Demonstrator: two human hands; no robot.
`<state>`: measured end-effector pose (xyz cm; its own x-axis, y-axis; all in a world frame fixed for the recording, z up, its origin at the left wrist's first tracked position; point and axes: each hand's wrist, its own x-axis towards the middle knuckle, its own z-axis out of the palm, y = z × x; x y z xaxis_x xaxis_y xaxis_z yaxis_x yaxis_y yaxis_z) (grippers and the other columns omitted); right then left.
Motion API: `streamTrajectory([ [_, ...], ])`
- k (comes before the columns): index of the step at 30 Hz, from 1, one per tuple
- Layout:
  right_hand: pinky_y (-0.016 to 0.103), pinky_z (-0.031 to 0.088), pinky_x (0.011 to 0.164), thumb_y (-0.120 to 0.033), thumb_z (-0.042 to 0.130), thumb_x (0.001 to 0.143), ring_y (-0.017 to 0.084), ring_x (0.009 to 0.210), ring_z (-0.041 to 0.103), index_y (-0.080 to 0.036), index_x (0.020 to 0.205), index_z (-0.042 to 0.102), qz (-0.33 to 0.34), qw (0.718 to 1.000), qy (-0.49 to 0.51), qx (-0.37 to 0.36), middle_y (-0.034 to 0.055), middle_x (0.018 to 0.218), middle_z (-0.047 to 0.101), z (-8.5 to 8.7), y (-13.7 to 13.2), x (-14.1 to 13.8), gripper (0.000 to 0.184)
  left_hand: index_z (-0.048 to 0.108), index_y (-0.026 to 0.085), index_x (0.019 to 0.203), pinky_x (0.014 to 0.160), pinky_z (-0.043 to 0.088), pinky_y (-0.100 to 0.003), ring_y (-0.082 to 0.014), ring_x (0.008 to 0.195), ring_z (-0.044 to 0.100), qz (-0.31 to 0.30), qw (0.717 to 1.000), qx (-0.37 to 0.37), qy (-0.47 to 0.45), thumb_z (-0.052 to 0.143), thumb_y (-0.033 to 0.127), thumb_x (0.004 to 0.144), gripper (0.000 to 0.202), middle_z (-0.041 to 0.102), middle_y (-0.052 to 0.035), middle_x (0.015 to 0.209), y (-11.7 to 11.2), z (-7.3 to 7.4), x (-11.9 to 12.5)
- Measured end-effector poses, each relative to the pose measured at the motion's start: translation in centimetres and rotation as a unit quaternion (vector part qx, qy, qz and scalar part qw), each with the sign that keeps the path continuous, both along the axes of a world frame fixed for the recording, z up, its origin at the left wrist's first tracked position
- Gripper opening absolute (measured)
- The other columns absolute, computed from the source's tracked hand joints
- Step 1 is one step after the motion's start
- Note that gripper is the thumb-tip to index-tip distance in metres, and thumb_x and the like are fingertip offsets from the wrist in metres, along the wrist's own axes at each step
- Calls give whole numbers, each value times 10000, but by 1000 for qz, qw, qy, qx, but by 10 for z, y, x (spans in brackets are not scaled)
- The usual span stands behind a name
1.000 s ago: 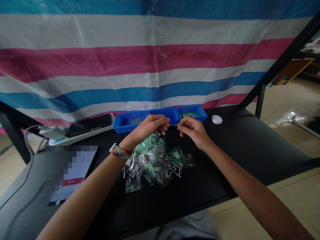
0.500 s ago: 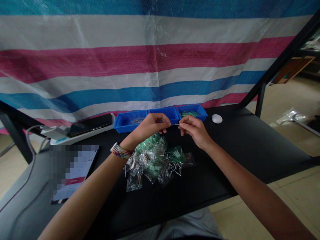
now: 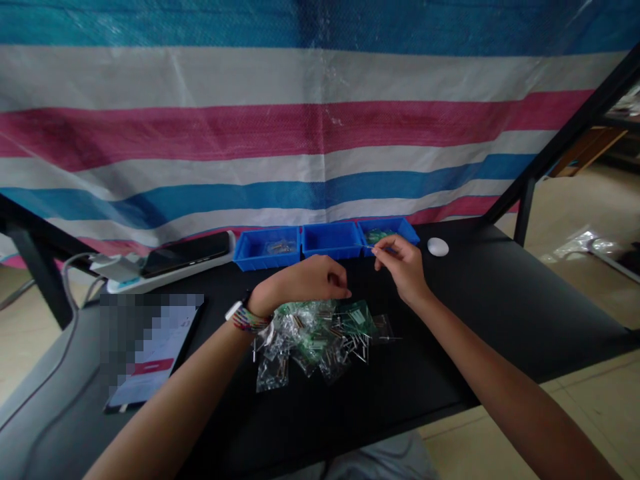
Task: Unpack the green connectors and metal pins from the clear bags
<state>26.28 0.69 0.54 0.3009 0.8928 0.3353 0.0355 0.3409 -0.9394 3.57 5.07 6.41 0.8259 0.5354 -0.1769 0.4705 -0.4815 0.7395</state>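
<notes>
My right hand [image 3: 404, 267] pinches a thin metal pin [image 3: 367, 247] between thumb and fingertips, in front of the right blue bin [image 3: 414, 239]. The pin points left. My left hand [image 3: 307, 280] is closed, fingers curled downward, over the back of a pile of small clear and green plastic bags [image 3: 315, 343]. Its fingertips are partly hidden, and I cannot make out whether anything is in them. Loose silver pins [image 3: 357, 343] lie at the pile's right side, and one long thin pin [image 3: 393, 338] sticks out farther right.
The left blue bin [image 3: 240, 257] holds clear bags; the middle blue bin [image 3: 327, 252] stands beside it. A white power strip [image 3: 165, 280] carries a black phone [image 3: 185, 255]. A tablet [image 3: 160, 353] lies at left, a white rounded object [image 3: 438, 247] at right. Striped sheeting [image 3: 320, 133] hangs behind.
My left hand has parted from the pin and moved down toward the bag pile. My right hand keeps the pin, now close to the right bin. The view has shifted slightly.
</notes>
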Motion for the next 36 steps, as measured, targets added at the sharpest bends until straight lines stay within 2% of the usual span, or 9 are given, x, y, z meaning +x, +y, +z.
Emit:
streamTrajectory([
  [2,263,486,532,-334,820,803,106,529,598,-208,816,681,-42,999,-14,23,-27,742,667,-1,0,1,188,804,212,809,627,441,-282,-169,687,698,-18,997,53,44,734,326,842,138,782,-28,781,-9,1,2],
  [6,264,469,528,-328,782,872,129,559,620,-219,869,675,-70,994,-61,50,-28,712,654,-3,-4,2,152,831,238,817,627,418,-300,-199,700,706,-16,980,159,121,741,304,799,113,800,-36,817,-22,2,9],
  [11,293,483,576,-306,715,959,146,579,628,-217,962,716,-125,972,-178,93,-8,727,671,-9,3,-3,89,843,233,848,620,413,-309,-226,742,732,-32,970,175,167,711,341,841,172,816,-63,868,-28,5,16],
  [15,309,496,592,-286,666,994,128,590,582,-223,1011,797,-80,947,-286,125,80,1054,786,-10,16,-9,147,841,239,875,598,389,-303,-227,755,731,-32,967,182,173,682,310,826,180,823,-67,915,-29,3,18],
  [18,310,459,562,-276,642,1012,118,552,508,-218,1070,831,-57,940,-310,129,90,1103,794,-7,17,-11,206,828,241,853,577,352,-302,-199,702,700,-35,969,183,164,642,260,815,192,811,-57,889,-28,0,17],
  [23,314,438,599,-308,622,1024,135,576,499,-202,1028,833,-58,951,-281,112,60,904,742,-2,7,-11,236,761,211,854,583,368,-289,-146,674,643,-24,988,107,106,658,255,790,130,774,-19,847,-17,-2,11],
  [28,288,428,570,-447,639,1017,156,606,583,-221,959,802,59,981,-183,22,41,853,755,0,-1,-20,285,620,183,768,565,373,-267,-104,600,533,20,999,26,-37,635,238,794,62,624,16,694,1,-6,3],
  [31,276,396,518,-552,673,979,136,534,528,-211,897,783,116,985,-124,-33,21,755,713,0,-4,-25,368,593,190,813,577,409,-257,-103,603,547,64,989,-28,-134,608,226,820,39,599,30,682,9,-4,-2],
  [36,250,384,478,-623,701,923,121,525,534,-196,847,766,188,976,-54,-97,34,758,724,0,-5,-26,439,593,184,873,660,519,-258,-124,703,677,122,956,-104,-246,651,284,886,116,720,-21,784,14,3,-6],
])
